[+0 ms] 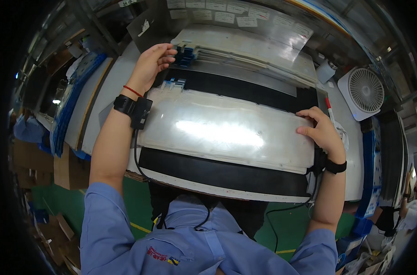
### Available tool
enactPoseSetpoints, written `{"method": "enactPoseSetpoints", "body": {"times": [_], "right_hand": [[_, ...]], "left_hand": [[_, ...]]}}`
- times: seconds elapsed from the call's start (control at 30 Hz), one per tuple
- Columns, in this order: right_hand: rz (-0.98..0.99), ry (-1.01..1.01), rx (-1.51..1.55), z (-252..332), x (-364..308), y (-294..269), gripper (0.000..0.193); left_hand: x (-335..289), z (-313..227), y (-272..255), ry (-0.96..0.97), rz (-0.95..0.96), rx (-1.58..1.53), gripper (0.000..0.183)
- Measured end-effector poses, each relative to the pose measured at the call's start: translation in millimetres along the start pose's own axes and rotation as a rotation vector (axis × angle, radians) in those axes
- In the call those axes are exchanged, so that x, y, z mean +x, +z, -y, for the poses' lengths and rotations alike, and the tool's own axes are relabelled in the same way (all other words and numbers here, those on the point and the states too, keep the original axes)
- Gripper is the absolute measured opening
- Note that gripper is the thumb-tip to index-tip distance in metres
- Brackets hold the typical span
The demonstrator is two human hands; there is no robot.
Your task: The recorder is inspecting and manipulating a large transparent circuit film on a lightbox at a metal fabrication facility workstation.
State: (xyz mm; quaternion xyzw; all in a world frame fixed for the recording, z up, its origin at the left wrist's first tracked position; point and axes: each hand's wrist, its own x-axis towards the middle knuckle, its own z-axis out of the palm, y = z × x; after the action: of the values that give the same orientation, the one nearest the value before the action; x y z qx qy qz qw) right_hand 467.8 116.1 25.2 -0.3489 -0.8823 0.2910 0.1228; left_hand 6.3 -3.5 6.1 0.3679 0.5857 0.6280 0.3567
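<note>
A stack of pale, shiny rectangular sheets lies in front of me, with small blue-and-white tabs at its far left corner. My right hand rests at the stack's right end, thumb and forefinger apart on the top sheet. My left hand is raised beyond the left corner, its fingers loosely bent and spaced. Its fingertips are beside the dark blue tabs on a second stack of flat sheets farther back; whether they touch is unclear. I see nothing held in either hand.
A black mat lies under the near stack on the white table. To the right are a white fan, a red-capped marker and a whitish bottle. A clear sheet lies between the stacks. Cables hang by both wrists.
</note>
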Motion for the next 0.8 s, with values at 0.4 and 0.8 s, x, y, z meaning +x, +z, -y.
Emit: {"method": "enactPoseSetpoints", "body": {"times": [0.4,0.8], "right_hand": [[-0.206,0.125,0.404,-9.0,2.5,-0.3,0.01],[-0.305,-0.021,0.308,-21.5,6.3,3.1,0.012]], "left_hand": [[2.5,2.0,-2.9,-0.053,0.084,0.01,0.026],[2.3,3.4,-1.3,-0.141,0.125,0.114,0.025]]}}
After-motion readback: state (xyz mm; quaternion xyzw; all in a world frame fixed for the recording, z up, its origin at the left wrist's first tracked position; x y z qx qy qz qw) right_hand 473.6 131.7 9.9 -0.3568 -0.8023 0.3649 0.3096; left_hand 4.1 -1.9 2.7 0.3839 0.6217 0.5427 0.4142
